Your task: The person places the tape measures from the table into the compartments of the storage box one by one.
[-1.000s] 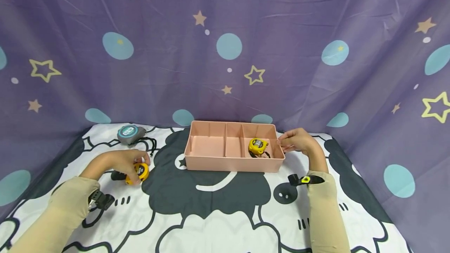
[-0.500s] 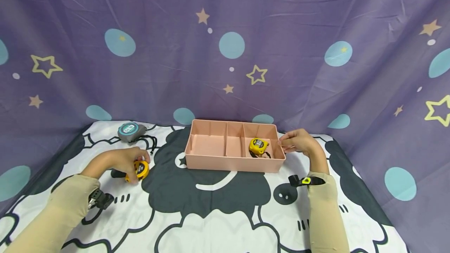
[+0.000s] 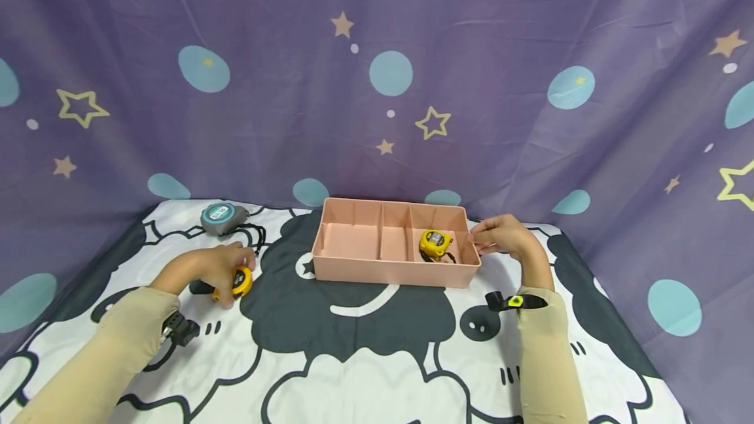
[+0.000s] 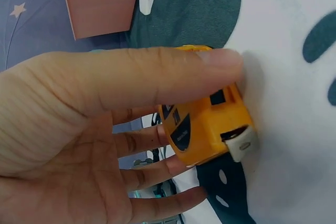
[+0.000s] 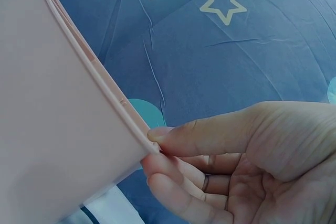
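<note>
My left hand [image 3: 212, 269] grips an orange-yellow tape measure [image 3: 241, 283] at the left of the cloth. In the left wrist view the thumb lies across one side of this tape measure [image 4: 207, 129] and the fingers are on the other; its metal hook end shows. My right hand [image 3: 504, 239] pinches the right end wall of a pink divided box [image 3: 394, 272] between thumb and fingers, as the right wrist view shows on the box's rim [image 5: 113, 98]. A second yellow tape measure [image 3: 434, 243], with a black strap, lies in the box's right compartment.
A grey and teal tape measure [image 3: 224, 218] with a black cord lies behind my left hand. The box's middle and left compartments show bare floors. A sheep-patterned cloth [image 3: 353, 385] covers the table, and a purple curtain [image 3: 283, 110] hangs behind it.
My left forearm and hand have shifted slightly to the right, the tape measure still in the fingers. The right hand keeps its hold on the box. The whole head view has drifted a little.
</note>
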`<state>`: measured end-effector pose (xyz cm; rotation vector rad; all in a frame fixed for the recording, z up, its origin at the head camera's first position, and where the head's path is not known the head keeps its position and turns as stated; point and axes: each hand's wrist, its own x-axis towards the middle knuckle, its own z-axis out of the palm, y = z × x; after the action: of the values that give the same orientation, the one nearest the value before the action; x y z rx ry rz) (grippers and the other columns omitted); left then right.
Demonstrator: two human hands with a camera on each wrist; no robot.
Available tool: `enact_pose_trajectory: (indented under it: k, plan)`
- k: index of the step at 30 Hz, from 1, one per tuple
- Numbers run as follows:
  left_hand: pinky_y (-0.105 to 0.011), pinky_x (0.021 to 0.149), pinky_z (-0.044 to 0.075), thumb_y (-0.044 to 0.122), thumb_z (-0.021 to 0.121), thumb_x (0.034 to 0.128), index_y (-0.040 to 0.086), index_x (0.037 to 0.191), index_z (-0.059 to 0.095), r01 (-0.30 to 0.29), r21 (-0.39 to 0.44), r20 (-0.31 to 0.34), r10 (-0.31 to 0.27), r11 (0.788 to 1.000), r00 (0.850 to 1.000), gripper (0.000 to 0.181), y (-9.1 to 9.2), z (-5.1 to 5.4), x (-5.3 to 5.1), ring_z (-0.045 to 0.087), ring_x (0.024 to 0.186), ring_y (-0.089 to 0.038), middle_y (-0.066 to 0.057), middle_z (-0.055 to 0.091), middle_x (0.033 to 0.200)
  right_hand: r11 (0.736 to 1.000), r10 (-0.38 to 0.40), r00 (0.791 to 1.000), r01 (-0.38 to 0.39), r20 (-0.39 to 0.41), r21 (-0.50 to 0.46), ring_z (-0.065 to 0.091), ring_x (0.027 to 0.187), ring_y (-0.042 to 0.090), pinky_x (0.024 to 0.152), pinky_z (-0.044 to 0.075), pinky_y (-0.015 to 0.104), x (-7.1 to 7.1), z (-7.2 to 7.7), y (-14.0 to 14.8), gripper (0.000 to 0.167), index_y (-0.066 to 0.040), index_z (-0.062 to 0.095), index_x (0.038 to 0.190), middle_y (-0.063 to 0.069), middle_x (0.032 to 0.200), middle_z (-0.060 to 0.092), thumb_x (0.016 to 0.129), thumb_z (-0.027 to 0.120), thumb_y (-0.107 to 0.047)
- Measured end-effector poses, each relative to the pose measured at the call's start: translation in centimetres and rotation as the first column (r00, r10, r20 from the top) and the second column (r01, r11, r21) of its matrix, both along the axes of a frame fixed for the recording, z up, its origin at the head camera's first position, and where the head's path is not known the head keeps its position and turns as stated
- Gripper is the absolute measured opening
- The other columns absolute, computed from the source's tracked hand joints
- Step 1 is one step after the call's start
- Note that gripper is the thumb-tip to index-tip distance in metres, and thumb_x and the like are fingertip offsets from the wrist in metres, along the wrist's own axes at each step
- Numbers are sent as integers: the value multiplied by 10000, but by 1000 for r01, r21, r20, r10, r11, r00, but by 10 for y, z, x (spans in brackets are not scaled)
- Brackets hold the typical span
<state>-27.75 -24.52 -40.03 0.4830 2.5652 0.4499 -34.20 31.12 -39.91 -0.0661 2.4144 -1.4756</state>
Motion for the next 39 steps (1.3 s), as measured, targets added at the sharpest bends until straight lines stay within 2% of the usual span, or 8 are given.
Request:
enact_pose_trajectory:
  k: [5, 13, 19, 22, 26, 33, 36, 39]
  plan:
    - [-320, 761, 504, -11, 905, 518, 93, 1034, 567, 8, -8, -34, -9, 1000, 999, 626, 1, -1, 1, 538, 912, -243, -96, 526, 1001, 1000, -4, 1000, 4, -3, 30, 702, 747, 109, 801, 628, 367, -1, 0, 1, 332, 139, 659, 1185, -14, 852, 735, 937, 699, -78]
    - [-363, 817, 541, -56, 898, 550, 60, 1054, 572, -37, 42, 30, 36, 998, 999, 611, 1, -1, -4, 565, 954, -270, -151, 525, 1067, 999, -1, 1000, 1, 8, 49, 705, 772, 116, 812, 626, 363, 0, 1, 2, 348, 131, 651, 1205, -16, 870, 737, 941, 700, -91]
    - [-354, 823, 528, -8, 918, 559, 55, 1034, 603, -6, 32, 9, 6, 999, 1000, 573, 1, 2, -9, 572, 915, -232, -133, 600, 1031, 999, 1, 1000, -2, 17, 51, 702, 771, 106, 847, 620, 392, 1, 2, 1, 352, 128, 645, 1211, -37, 859, 735, 943, 701, -93]
    - [-333, 796, 520, 30, 925, 560, 52, 1025, 622, -4, 14, 0, 4, 1000, 1000, 555, 0, 2, -13, 576, 871, -213, -120, 631, 985, 999, 6, 1000, -7, 18, 47, 703, 773, 99, 839, 622, 381, 0, 2, 1, 369, 131, 638, 1224, -36, 866, 737, 943, 705, -100]
    - [-331, 791, 545, 97, 943, 577, 54, 1035, 672, -43, -48, -11, 43, 998, 999, 534, 1, 4, -18, 610, 865, -211, -131, 667, 1004, 999, 13, 1000, -14, 19, 45, 706, 776, 98, 816, 625, 354, -1, 3, 0, 384, 138, 629, 1235, -28, 880, 741, 947, 704, -104]
    - [-352, 770, 588, 99, 975, 561, 22, 1051, 740, -95, -127, -66, 87, 987, 994, 549, 14, 13, -17, 656, 860, -217, -141, 695, 1015, 999, 15, 1000, -16, 19, 33, 702, 766, 87, 770, 625, 311, -1, 2, 1, 384, 152, 617, 1239, -34, 869, 740, 950, 699, -87]
    - [-339, 750, 594, 76, 970, 566, 15, 1030, 754, -102, -138, -54, 95, 985, 994, 515, 15, 14, -17, 672, 823, -193, -117, 708, 975, 999, 20, 1000, -20, 23, 38, 702, 785, 88, 807, 626, 342, -1, 1, 1, 388, 151, 615, 1246, -30, 889, 743, 956, 694, -94]
    - [-326, 731, 596, 46, 958, 587, 17, 1001, 767, -117, -123, 0, 118, 985, 993, 457, 15, 16, -18, 683, 773, -158, -84, 725, 924, 999, 22, 999, -23, 25, 47, 702, 791, 91, 840, 622, 375, -1, 1, 0, 390, 146, 620, 1246, -32, 892, 744, 957, 695, -105]
